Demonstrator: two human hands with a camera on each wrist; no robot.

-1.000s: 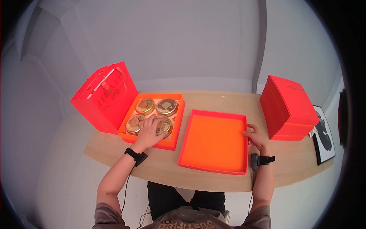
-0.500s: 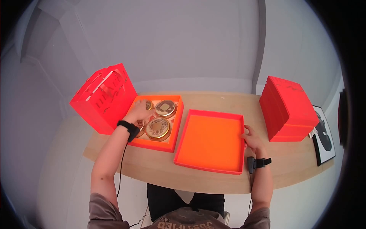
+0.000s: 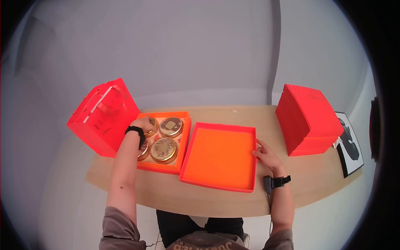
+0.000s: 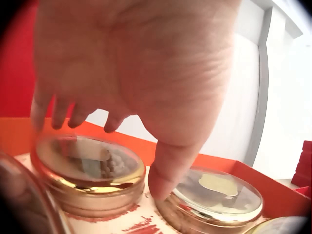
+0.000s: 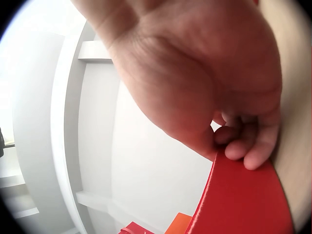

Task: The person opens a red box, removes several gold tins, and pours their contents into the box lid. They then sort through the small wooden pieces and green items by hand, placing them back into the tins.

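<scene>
Round clear-topped jars with gold rims sit in a red box (image 3: 186, 137) with an orange inside. Over the back-left jar (image 4: 92, 168) spreads my left hand (image 3: 143, 123), its fingers reaching down behind the rim. In the left wrist view its thumb overlaps the edge of the back-right jar (image 4: 219, 195). The front-right jar (image 3: 163, 150) shows fully in the head view; the front-left jar (image 3: 143, 151) is partly hidden by my wrist. My right hand (image 3: 268, 157) pinches the right wall of the shallow red box lid (image 3: 218, 158), thumb inside and fingers outside.
A red gift bag (image 3: 104, 116) with ribbon handles stands behind the box on the left. At the right stands a stack of red boxes (image 3: 308, 121), with a black-framed picture (image 3: 351, 146) beside it. All rest on a wooden table (image 3: 166, 200).
My left hand has moved from the front-right jar to the back-left one. The lid, held by my right hand, has shifted left, closer to the box. The head view has turned slightly.
</scene>
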